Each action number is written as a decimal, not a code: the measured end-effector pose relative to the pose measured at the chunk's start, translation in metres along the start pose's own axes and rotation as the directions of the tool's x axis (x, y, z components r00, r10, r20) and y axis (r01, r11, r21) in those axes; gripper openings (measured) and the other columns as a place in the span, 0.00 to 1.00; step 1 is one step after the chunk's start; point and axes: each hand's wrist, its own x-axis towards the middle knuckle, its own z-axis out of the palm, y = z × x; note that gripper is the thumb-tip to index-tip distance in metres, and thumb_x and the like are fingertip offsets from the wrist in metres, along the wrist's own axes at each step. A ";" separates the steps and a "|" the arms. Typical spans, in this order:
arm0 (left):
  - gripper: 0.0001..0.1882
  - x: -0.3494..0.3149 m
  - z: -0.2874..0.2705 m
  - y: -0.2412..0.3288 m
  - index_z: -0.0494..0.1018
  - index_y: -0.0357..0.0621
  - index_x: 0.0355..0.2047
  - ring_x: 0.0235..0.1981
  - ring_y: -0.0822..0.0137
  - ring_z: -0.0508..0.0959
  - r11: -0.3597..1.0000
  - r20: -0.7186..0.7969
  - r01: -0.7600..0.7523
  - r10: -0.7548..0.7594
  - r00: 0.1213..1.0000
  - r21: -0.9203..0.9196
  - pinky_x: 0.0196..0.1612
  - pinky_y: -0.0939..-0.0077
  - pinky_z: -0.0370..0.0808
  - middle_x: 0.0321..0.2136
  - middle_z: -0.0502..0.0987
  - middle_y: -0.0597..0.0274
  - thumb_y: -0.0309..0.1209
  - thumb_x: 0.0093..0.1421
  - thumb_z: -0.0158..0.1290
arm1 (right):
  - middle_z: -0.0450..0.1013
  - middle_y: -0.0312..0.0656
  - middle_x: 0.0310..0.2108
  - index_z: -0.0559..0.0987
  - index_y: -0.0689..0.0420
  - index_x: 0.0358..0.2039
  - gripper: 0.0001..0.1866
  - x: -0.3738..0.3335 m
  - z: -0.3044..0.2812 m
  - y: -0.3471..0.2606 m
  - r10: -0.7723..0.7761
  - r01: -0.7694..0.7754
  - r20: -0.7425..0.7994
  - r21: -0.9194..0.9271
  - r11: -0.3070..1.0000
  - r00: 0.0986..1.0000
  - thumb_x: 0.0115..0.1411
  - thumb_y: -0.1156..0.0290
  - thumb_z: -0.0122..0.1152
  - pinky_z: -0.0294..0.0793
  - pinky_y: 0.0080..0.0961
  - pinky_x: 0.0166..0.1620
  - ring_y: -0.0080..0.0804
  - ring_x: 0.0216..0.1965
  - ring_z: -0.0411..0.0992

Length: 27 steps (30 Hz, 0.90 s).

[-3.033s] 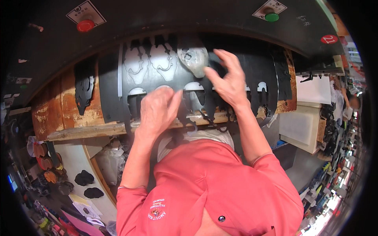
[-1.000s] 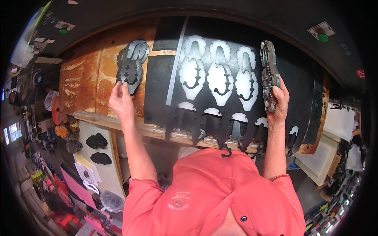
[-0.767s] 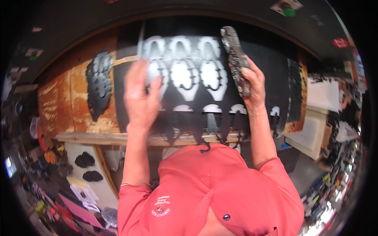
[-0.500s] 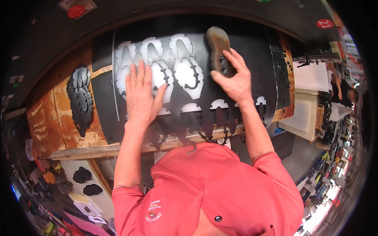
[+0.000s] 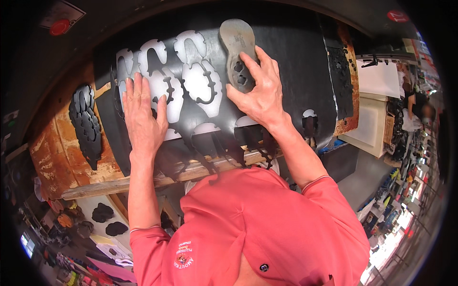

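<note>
A black sheet point(image 5: 298, 62) lies across the work table, with several sole-shaped cut-outs showing a white surface beneath. My left hand point(image 5: 144, 124) rests flat on it, fingers stretched out over the cut-outs at the left. To the right of the openings, my right hand point(image 5: 262, 93) grips a grey-brown, sole-shaped cutting die point(image 5: 237, 40) by its near end. Thumb and fingers span the die on both sides; dark holes show in its top. Along the sheet's near edge, ragged strips hang over the wooden rail.
A stack of black cut pieces point(image 5: 86, 126) lies on the worn wooden table point(image 5: 52, 152) at the left. The dark machine beam point(image 5: 305, 9) spans the far side, with a red button point(image 5: 59, 27). A white board point(image 5: 379, 86) stands at the right. Another person is in the right background.
The sheet has slid left under my left hand, which moved with it. My right hand has brought the die left, closer to the cut-outs, and its top now faces up more.
</note>
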 end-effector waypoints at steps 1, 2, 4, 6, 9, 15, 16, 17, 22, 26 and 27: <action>0.34 0.000 0.000 0.001 0.64 0.37 0.72 0.76 0.39 0.60 1.000 -0.012 -0.005 0.005 1.000 -0.001 0.76 0.42 0.56 0.73 0.64 0.43 0.33 0.70 0.60 | 0.69 0.65 0.64 0.81 0.65 0.57 0.37 -0.001 0.001 0.001 -0.011 0.011 -0.004 -0.007 1.000 1.000 0.44 0.66 0.76 0.75 0.47 0.61 0.60 0.58 0.71; 0.34 0.000 0.001 0.001 0.64 0.37 0.72 0.76 0.39 0.60 1.000 -0.023 -0.011 0.011 1.000 -0.002 0.76 0.42 0.56 0.73 0.64 0.43 0.34 0.70 0.60 | 0.70 0.66 0.64 0.81 0.65 0.57 0.37 -0.002 0.003 0.002 -0.023 0.023 -0.017 -0.014 1.000 1.000 0.44 0.66 0.76 0.75 0.47 0.60 0.60 0.58 0.71; 0.33 0.001 0.002 0.002 0.66 0.38 0.71 0.76 0.39 0.60 1.000 -0.038 -0.008 0.008 0.999 -0.012 0.76 0.42 0.56 0.73 0.65 0.43 0.33 0.70 0.61 | 0.69 0.67 0.63 0.82 0.64 0.56 0.36 -0.003 0.006 0.004 -0.063 0.063 -0.038 -0.015 0.998 0.997 0.45 0.66 0.76 0.76 0.48 0.59 0.62 0.57 0.71; 0.32 0.002 0.002 0.003 0.67 0.38 0.70 0.76 0.38 0.60 1.000 -0.040 -0.009 0.008 0.999 -0.026 0.76 0.41 0.55 0.72 0.66 0.43 0.33 0.69 0.61 | 0.68 0.71 0.62 0.82 0.65 0.56 0.35 -0.001 0.009 0.007 -0.116 0.116 -0.051 -0.006 0.993 0.992 0.45 0.65 0.76 0.76 0.50 0.58 0.65 0.56 0.70; 0.27 0.003 -0.001 0.004 0.72 0.37 0.67 0.76 0.38 0.61 0.997 -0.107 -0.059 0.055 0.993 -0.039 0.77 0.41 0.54 0.70 0.70 0.43 0.30 0.70 0.60 | 0.68 0.70 0.63 0.81 0.63 0.58 0.36 0.002 0.007 0.012 -0.145 0.147 -0.047 0.052 0.988 0.988 0.46 0.65 0.76 0.76 0.49 0.58 0.65 0.55 0.71; 0.12 -0.027 -0.045 0.040 0.82 0.36 0.51 0.53 0.47 0.82 0.927 -0.114 0.050 -0.099 0.988 -0.373 0.58 0.58 0.77 0.50 0.84 0.46 0.21 0.71 0.54 | 0.63 0.63 0.70 0.76 0.60 0.65 0.46 -0.021 -0.030 0.027 -0.023 0.009 0.079 0.171 0.985 0.997 0.46 0.59 0.82 0.70 0.50 0.67 0.60 0.65 0.67; 0.10 -0.041 -0.055 0.052 0.83 0.35 0.48 0.47 0.49 0.86 0.880 -0.031 0.124 -0.155 0.987 -0.458 0.53 0.62 0.81 0.45 0.86 0.47 0.21 0.70 0.54 | 0.63 0.62 0.70 0.76 0.60 0.65 0.46 -0.025 -0.032 0.029 -0.059 0.042 0.101 0.161 0.986 0.993 0.45 0.59 0.82 0.71 0.49 0.66 0.61 0.65 0.68; 0.08 -0.052 -0.060 0.064 0.83 0.35 0.44 0.41 0.57 0.85 0.861 0.009 0.091 -0.100 0.995 -0.501 0.46 0.66 0.81 0.40 0.86 0.51 0.21 0.72 0.53 | 0.63 0.62 0.70 0.76 0.61 0.65 0.46 -0.028 -0.032 0.031 -0.104 0.087 0.099 0.159 0.983 0.990 0.45 0.60 0.83 0.71 0.49 0.66 0.61 0.64 0.68; 0.05 -0.094 -0.025 0.119 0.77 0.41 0.32 0.33 0.55 0.82 0.851 -0.073 -0.067 0.033 0.997 -0.522 0.36 0.63 0.79 0.34 0.83 0.58 0.22 0.61 0.64 | 0.65 0.62 0.68 0.76 0.63 0.63 0.44 -0.030 -0.022 0.033 -0.174 0.171 0.007 0.125 0.977 0.985 0.44 0.64 0.82 0.73 0.47 0.64 0.62 0.63 0.69; 0.10 -0.102 -0.007 0.118 0.75 0.44 0.33 0.31 0.56 0.78 0.913 -0.161 -0.138 0.081 0.984 -0.383 0.34 0.62 0.76 0.33 0.80 0.62 0.22 0.58 0.67 | 0.67 0.61 0.68 0.78 0.62 0.63 0.44 -0.028 -0.025 0.027 -0.130 0.128 0.000 0.133 0.983 0.992 0.45 0.61 0.84 0.71 0.46 0.67 0.60 0.65 0.69; 0.11 -0.103 -0.007 0.116 0.74 0.43 0.33 0.31 0.55 0.78 0.918 -0.181 -0.150 0.087 0.980 -0.368 0.34 0.62 0.76 0.33 0.80 0.61 0.21 0.58 0.68 | 0.71 0.56 0.65 0.78 0.61 0.62 0.40 -0.029 -0.029 0.026 -0.153 0.157 -0.041 0.118 0.980 0.987 0.49 0.63 0.83 0.75 0.42 0.64 0.51 0.61 0.74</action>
